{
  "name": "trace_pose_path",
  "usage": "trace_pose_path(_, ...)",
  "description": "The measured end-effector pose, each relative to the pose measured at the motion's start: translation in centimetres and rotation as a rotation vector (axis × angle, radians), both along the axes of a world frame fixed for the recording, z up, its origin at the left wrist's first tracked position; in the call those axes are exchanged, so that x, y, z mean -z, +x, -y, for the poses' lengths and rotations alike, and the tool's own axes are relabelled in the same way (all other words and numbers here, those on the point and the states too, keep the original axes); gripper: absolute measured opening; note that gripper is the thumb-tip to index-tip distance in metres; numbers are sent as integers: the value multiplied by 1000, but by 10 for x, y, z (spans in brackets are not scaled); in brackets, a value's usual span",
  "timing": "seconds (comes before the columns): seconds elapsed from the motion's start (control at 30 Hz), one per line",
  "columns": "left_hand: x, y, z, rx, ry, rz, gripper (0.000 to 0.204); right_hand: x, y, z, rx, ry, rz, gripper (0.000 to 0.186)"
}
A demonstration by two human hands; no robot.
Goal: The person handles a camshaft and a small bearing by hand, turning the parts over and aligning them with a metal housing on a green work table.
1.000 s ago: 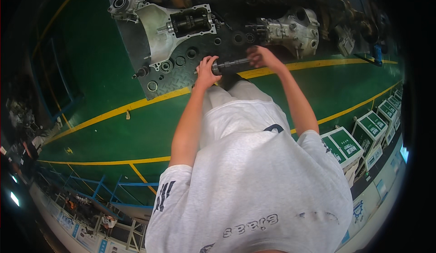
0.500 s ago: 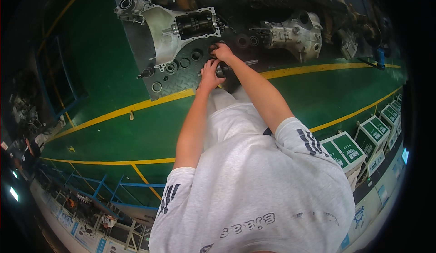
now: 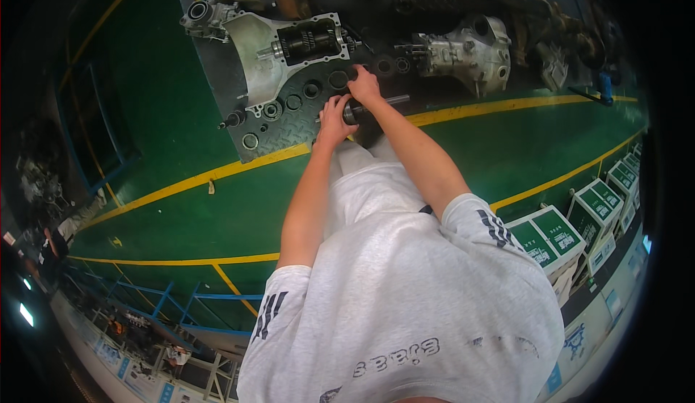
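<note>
Since a moment ago the right hand point(image 3: 364, 88) has reached farther; both it and the left hand point(image 3: 334, 119) clasp the shaft point(image 3: 376, 105), lying left-right.

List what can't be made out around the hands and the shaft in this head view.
- Shaft: its near end is hidden under the left hand and right hand; head view.
- Fingertips of both hands: too small and curled to tell the grip.
- Loose rings on the dark mat: too small to tell their kind.
- Open gearbox housing: inner gears small and shadowed.
</note>
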State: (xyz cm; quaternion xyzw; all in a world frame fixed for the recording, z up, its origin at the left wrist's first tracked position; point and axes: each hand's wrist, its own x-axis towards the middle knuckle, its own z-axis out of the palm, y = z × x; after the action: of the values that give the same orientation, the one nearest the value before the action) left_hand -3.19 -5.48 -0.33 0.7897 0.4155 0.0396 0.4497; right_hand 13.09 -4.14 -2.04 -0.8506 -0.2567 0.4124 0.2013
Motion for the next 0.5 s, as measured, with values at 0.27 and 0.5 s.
trace_pose_path(0.27,-2,0,1,-9,7,7,86,-9,6,7,-91,-27,137,54)
trace_pose_path(0.5,1,0,3,-26,32,24,88,-13,16,7,-75,-103,166,51)
